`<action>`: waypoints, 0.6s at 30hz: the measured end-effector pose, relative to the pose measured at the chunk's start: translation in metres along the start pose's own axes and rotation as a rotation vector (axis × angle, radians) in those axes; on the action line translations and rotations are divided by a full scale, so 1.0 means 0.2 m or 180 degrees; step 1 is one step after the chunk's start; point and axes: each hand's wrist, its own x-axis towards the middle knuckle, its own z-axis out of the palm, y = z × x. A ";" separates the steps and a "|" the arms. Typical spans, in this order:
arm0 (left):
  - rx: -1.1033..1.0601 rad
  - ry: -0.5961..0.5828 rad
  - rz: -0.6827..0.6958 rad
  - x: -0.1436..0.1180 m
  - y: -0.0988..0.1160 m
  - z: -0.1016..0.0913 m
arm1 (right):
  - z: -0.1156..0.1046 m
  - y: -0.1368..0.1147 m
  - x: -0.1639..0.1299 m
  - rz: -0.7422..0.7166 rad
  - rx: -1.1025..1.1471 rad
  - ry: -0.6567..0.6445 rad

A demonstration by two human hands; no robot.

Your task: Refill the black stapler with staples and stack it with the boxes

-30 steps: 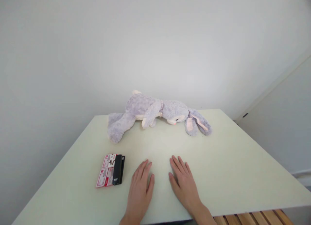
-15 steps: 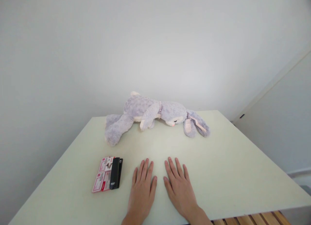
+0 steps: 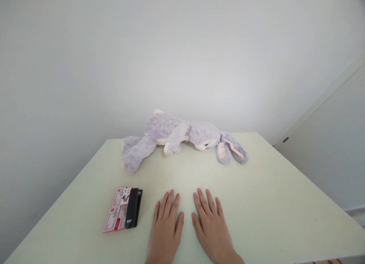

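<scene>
My left hand (image 3: 165, 226) lies flat, palm down, on the pale table (image 3: 256, 203), its fingers stretched out and nothing in it. Beside it, also palm down with fingers apart, rests my right hand (image 3: 211, 226), holding nothing. Left of my left hand sits a black stapler (image 3: 132, 209), apart from my fingers. Several small red and white staple boxes (image 3: 116, 214) lie against its left side. Beyond both hands a grey-purple plush rabbit (image 3: 168, 131) is on its side, its long ears pointing right and its feet left. A beaded string circles its neck.
A plain white wall (image 3: 182, 59) rises behind the table's far edge. On the right stands a pale panel (image 3: 327, 154) with a small dark mark. Slats of wood (image 3: 327, 261) show below the table's near right edge.
The view has tilted up slightly, so the table and everything on it appears a little lower. Both hands stay flat in the same places; nothing has been picked up.
</scene>
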 end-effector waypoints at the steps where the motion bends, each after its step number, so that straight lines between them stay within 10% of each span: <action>1: 0.0012 -0.0001 -0.0005 0.00 0.00 0.00 | 0.00 0.00 0.00 0.0002 -0.0005 -0.0008; 18: 0.0205 -0.0038 -0.0024 -0.01 0.01 0.02 | 0.01 0.01 0.00 0.0056 -0.0008 -0.0063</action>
